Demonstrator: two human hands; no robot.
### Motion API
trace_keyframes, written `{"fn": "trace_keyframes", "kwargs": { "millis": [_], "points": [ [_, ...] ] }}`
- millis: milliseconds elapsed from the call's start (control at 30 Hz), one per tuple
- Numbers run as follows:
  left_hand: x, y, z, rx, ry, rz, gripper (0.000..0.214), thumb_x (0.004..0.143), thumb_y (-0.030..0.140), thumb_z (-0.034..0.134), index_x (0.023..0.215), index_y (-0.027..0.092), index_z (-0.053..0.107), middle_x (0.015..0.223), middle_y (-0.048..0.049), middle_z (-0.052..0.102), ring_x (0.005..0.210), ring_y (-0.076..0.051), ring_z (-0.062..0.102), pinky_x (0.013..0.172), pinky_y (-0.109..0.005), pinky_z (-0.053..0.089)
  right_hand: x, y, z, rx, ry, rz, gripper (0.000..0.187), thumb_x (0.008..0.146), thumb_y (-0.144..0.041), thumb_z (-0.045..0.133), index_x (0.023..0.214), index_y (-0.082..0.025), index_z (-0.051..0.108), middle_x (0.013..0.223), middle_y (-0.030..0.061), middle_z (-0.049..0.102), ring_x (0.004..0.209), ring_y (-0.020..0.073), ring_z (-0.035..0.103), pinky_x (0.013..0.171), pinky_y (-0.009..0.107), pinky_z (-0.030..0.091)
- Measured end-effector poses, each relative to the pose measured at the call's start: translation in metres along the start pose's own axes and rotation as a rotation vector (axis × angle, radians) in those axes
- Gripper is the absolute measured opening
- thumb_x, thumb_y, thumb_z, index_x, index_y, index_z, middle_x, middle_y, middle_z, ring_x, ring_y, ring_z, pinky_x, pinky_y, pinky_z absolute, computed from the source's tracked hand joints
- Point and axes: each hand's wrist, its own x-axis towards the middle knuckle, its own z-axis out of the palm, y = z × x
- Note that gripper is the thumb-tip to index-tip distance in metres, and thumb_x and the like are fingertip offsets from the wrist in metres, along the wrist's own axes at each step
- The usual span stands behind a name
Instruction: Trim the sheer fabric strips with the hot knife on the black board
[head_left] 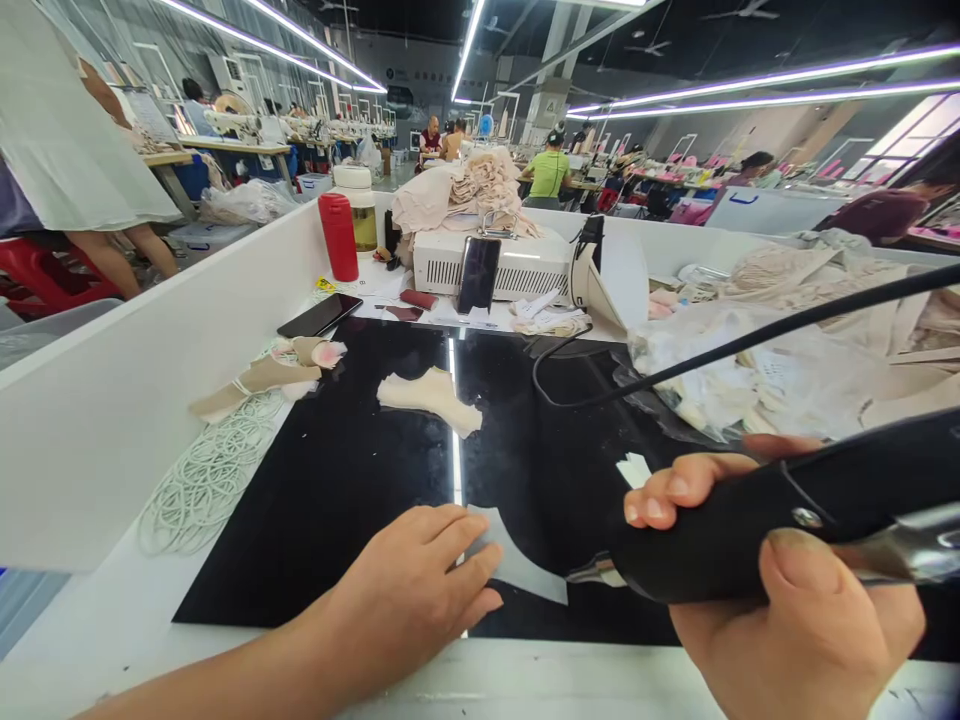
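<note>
My left hand (pixel 433 583) lies palm down on the black glossy board, its fingers stretched over the left end of a pale grey curved sheet piece (pixel 517 562). In my right hand (pixel 806 610) is a thick black corded hand tool (pixel 720 540), gripped round its body. Its narrow metal tip (pixel 600 571) points left and meets, or nearly meets, the piece's right corner. Farther back on the board is a cream shaped fabric piece (pixel 431 397). Just beyond my right fingers sits a small white scrap (pixel 634 470).
The tool's black cable (pixel 675 368) arcs over the right side. At left lie tangled pale green cord (pixel 214 480), a tied beige fabric bundle (pixel 270 375) and a phone (pixel 321 315). Behind are a red flask (pixel 339 238) and a white vented box (pixel 442 265); plastic-wrapped fabric (pixel 757 370) is right.
</note>
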Motion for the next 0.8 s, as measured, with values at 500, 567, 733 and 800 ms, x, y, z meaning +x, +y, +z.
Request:
{"fn": "trace_keyframes", "kwargs": {
  "millis": [500,567,733,800],
  "points": [
    [0.0011,0.0005,-0.0031,-0.002,0.008,0.009,0.035,0.118,0.034,0.04,0.119,0.015,0.069,0.123,-0.0081,0.076,0.112,-0.02,0.071,0.094,-0.034,0.06,-0.0039,0.0045,-0.0032,-0.023,-0.049,-0.022,0.049,0.069,-0.046,0.099,0.102,-0.026,0.07,0.069,-0.0029,0.068,0.055,0.0181,0.061,0.052,0.032,0.061],
    [0.0011,0.0001,-0.0032,0.002,-0.004,0.009,0.034,0.117,0.033,0.041,0.12,0.015,0.069,0.123,-0.0084,0.076,0.112,-0.02,0.071,0.094,-0.034,0.06,-0.0038,0.002,-0.0032,-0.008,-0.056,-0.018,0.05,0.067,-0.046,0.1,0.102,-0.026,0.07,0.068,-0.0028,0.068,0.054,0.0182,0.061,0.05,0.032,0.06],
    [0.0011,-0.0002,-0.0023,0.011,0.014,0.012,0.038,0.118,0.034,0.037,0.116,0.015,0.07,0.121,-0.008,0.076,0.11,-0.019,0.071,0.093,-0.034,0.059,-0.0073,-0.0012,-0.007,0.005,-0.05,-0.01,0.05,0.066,-0.048,0.1,0.1,-0.026,0.071,0.068,-0.0026,0.068,0.053,0.0186,0.06,0.05,0.034,0.061],
    [0.0008,-0.0001,-0.0016,0.008,0.024,0.006,0.038,0.118,0.034,0.036,0.115,0.016,0.07,0.12,-0.0076,0.076,0.109,-0.019,0.071,0.093,-0.034,0.059,-0.0098,-0.0012,-0.0079,-0.009,-0.056,-0.011,0.049,0.068,-0.047,0.099,0.102,-0.026,0.071,0.069,-0.0023,0.069,0.054,0.0185,0.061,0.05,0.033,0.061]
  ]
}}
